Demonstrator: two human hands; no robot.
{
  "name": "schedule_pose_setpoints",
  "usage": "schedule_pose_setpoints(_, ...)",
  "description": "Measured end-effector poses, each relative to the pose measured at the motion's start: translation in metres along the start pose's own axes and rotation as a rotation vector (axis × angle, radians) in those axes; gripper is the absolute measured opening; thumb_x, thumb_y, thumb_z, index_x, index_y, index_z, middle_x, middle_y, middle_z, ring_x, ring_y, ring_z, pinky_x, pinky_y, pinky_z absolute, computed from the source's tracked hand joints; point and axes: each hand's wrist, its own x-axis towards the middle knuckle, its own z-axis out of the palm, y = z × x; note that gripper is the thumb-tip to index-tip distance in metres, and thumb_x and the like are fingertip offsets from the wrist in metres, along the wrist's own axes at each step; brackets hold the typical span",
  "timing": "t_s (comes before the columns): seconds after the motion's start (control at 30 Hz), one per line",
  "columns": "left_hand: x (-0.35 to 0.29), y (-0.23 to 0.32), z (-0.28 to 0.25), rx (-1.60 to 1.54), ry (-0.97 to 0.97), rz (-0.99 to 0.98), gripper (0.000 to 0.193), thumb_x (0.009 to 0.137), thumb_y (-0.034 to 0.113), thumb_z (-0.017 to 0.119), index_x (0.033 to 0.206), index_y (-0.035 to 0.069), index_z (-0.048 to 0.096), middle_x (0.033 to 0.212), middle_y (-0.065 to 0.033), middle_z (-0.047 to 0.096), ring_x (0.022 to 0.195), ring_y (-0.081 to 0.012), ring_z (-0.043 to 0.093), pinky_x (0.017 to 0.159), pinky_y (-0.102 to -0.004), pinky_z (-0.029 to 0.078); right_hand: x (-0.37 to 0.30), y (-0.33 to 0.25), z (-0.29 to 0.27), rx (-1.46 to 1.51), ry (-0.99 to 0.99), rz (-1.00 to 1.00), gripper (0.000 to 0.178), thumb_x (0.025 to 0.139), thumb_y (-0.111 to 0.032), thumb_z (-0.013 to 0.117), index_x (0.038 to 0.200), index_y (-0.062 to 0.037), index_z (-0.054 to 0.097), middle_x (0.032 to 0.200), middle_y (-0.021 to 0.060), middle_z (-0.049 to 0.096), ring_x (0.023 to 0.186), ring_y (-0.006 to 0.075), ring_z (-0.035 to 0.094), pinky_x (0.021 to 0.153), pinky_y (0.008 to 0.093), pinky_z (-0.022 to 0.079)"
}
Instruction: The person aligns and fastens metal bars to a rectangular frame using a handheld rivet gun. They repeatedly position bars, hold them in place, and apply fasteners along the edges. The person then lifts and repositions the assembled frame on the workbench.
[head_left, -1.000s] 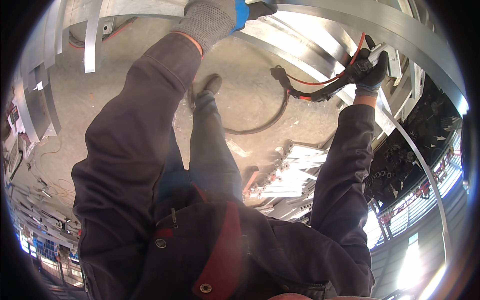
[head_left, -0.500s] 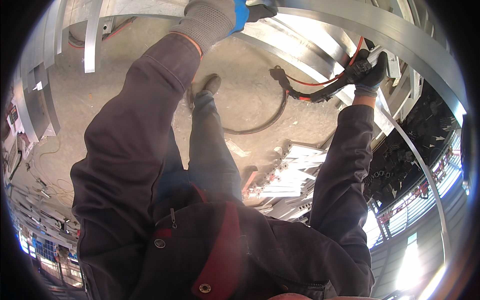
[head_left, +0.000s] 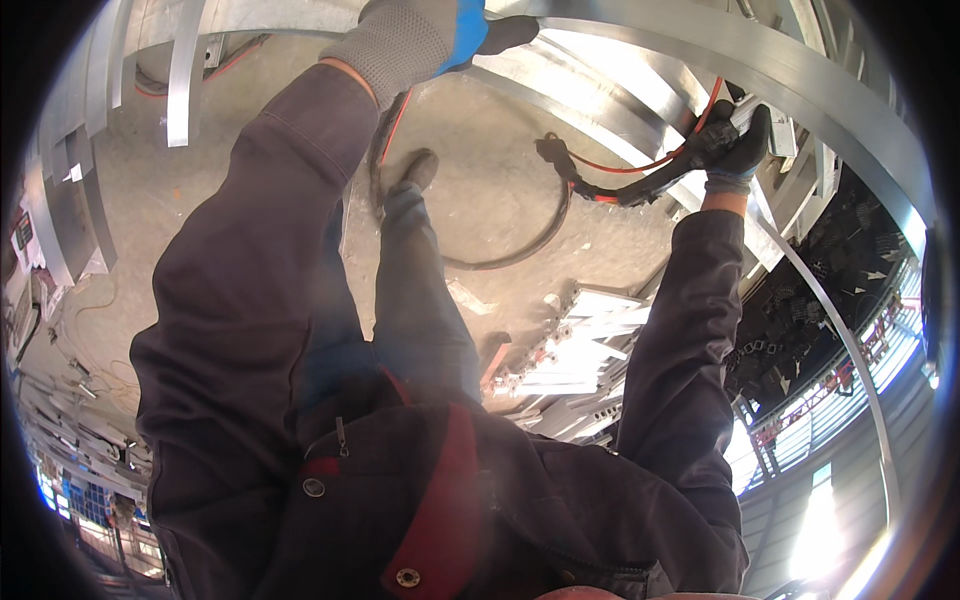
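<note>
My left hand (head_left: 420,40), in a grey knit glove with blue and black parts, lies at a long curved-looking silvery metal bar (head_left: 690,40) at the top. Its black-coated fingers stretch to the right along the bar's near edge; the upper part of the hand is cut off by the picture's edge. Farther right, my right hand (head_left: 740,150), in a black-coated glove with a grey cuff, is closed around a black hand tool (head_left: 708,135). From the tool run a thin red line and a thick black-wrapped cable (head_left: 625,190). The tool's front end is hard to make out.
The cable loops over the concrete floor (head_left: 480,170) near my shoe (head_left: 422,168). Stacked metal profiles (head_left: 590,345) lie to the right of my legs. Metal strips (head_left: 185,80) hang at the left. A black area with small parts (head_left: 810,300) is at the right.
My left hand has slid a little to the left along the bar, uncovering more cable with a red line beneath it. My right hand has barely moved.
</note>
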Motion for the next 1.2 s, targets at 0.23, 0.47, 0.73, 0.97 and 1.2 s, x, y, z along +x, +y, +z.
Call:
schedule_pose_setpoints(0.23, 0.004, -0.005, -0.001, 0.046, -0.024, 0.036, 0.049, 0.082, 0.035, 0.079, 0.126, 0.014, 0.070, 0.122, -0.0107, 0.071, 0.120, -0.0331, 0.062, 0.121, -0.0539, 0.031, 0.007, 0.002, 0.014, -0.058, 0.180, -0.130, 0.043, 0.107, -0.043, 0.044, 0.116, -0.0051, 0.062, 0.087, 0.0116, 0.066, 0.064, 0.0237, 0.065, 0.055, 0.0338, 0.057)
schedule_pose_setpoints(0.47, 0.004, -0.003, 0.000, 0.052, -0.033, 0.004, 0.052, 0.083, 0.034, 0.079, 0.129, 0.014, 0.068, 0.120, -0.0122, 0.070, 0.119, -0.0339, 0.062, 0.121, -0.0542, 0.031, 0.005, 0.001, -0.001, 0.083, -0.072, 0.028, 0.042, 0.107, -0.044, 0.046, 0.121, -0.0070, 0.060, 0.084, 0.0109, 0.069, 0.053, 0.0196, 0.060, 0.046, 0.0316, 0.050)
schedule_pose_setpoints(0.73, -0.001, -0.010, -0.010, 0.011, -0.083, 0.072, 0.069, 0.080, 0.025, 0.079, 0.143, 0.010, 0.055, 0.129, -0.0164, 0.064, 0.126, -0.0363, 0.058, 0.122, -0.0547, 0.029, 0.004, 0.002, 0.004, -0.136, 0.113, -0.075, 0.058, 0.107, -0.049, 0.043, 0.137, -0.0002, 0.053, 0.079, 0.0088, 0.058, 0.048, 0.0110, 0.045, 0.043, 0.0254, 0.036)
schedule_pose_setpoints(0.97, 0.000, -0.008, -0.020, 0.124, -0.158, 0.079, 0.070, 0.080, 0.018, 0.076, 0.145, 0.009, 0.051, 0.134, -0.0201, 0.061, 0.131, -0.0401, 0.054, 0.122, -0.0537, 0.031, 0.004, 0.002, -0.005, 0.080, -0.129, 0.013, 0.065, 0.107, -0.047, 0.041, 0.145, 0.0051, 0.049, 0.086, 0.0102, 0.065, 0.054, 0.0123, 0.052, 0.048, 0.0267, 0.043)
schedule_pose_setpoints(1.2, 0.007, 0.031, -0.063, -0.165, -0.232, -0.175, 0.072, 0.082, 0.024, 0.079, 0.146, 0.007, 0.051, 0.141, -0.0201, 0.059, 0.134, -0.0365, 0.055, 0.121, -0.0486, 0.034, 0.007, 0.001, -0.001, -0.165, 0.004, -0.082, 0.064, 0.106, -0.048, 0.042, 0.137, 0.0052, 0.058, 0.085, 0.0094, 0.069, 0.066, 0.0167, 0.063, 0.061, 0.0295, 0.053)
